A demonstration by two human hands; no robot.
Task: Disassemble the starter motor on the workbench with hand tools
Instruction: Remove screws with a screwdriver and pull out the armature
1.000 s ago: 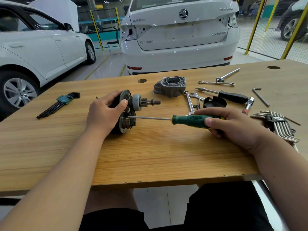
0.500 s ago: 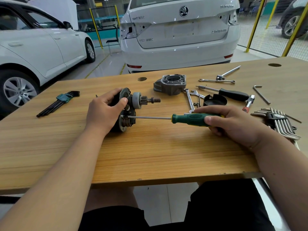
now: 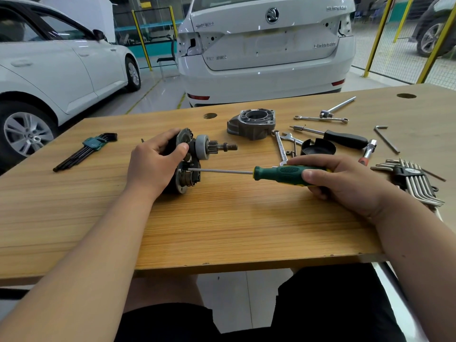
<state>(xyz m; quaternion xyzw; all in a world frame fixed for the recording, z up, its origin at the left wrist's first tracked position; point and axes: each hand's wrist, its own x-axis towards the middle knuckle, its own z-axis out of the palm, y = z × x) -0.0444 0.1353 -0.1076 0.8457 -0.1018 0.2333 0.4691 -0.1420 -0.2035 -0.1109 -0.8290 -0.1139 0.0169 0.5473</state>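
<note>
Starter motor [image 3: 200, 147] in left hand [image 3: 153, 165], screwdriver [image 3: 281, 174] (tip on it) in right hand [image 3: 345, 185].

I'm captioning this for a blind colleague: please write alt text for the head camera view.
A person's left hand grips a partly stripped starter motor on a wooden workbench while the right hand holds a green screwdriver with its tip at the motor's face. Nearby lie hex keys, wrenches and a grey housing.
</note>
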